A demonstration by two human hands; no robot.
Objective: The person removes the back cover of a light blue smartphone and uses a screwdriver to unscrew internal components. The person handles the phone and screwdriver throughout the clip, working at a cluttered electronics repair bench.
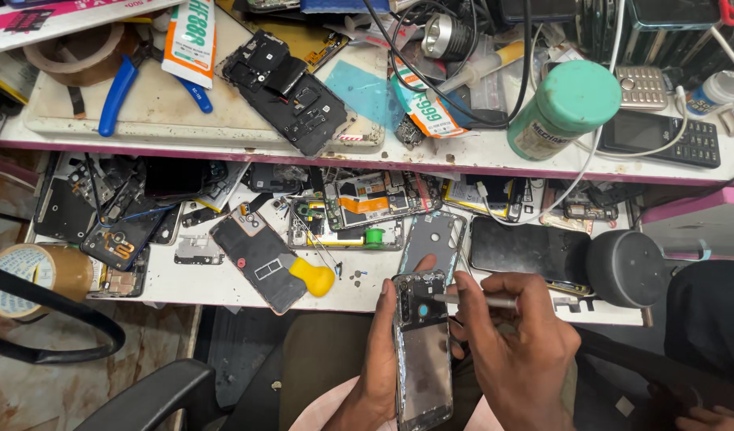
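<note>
**A:** Left hand (pixel 380 363) comes up from the bottom edge, palm turned inward, fingers and thumb wrapped around the left side of a stripped black smartphone frame with its back cover off (pixel 422 351). Right hand (pixel 517 339) is curled over from the right, thumb and fingers pinched on a thin silver metal tool (pixel 477 301), tip touching the upper part of the frame, near the small blue round part.

**B:** Which way's the phone lying?

**A:** Long axis runs pretty much top to bottom in the head view, upper end pointing away toward the bench, lower end toward the person's lap. It's held in the air just in front of the bench edge, not resting on it. The tool lies nearly level, crossing it from the right.

**B:** Bench looks wrecked lol

**A:** Yeah, a white stained workbench (pixel 223 283) with a raised shelf behind it, covered in opened phones and loose boards. A yellow-handled small screwdriver (pixel 312 276) sits just left of the hands, a dark grey round speaker (pixel 626 269) to the right, blue-handled pliers (pixel 120 89) and a green-capped jar (pixel 564 108) on the shelf. Roll of brown tape (pixel 38 275) at far left, black chair arm (pixel 155 399) below.
</note>
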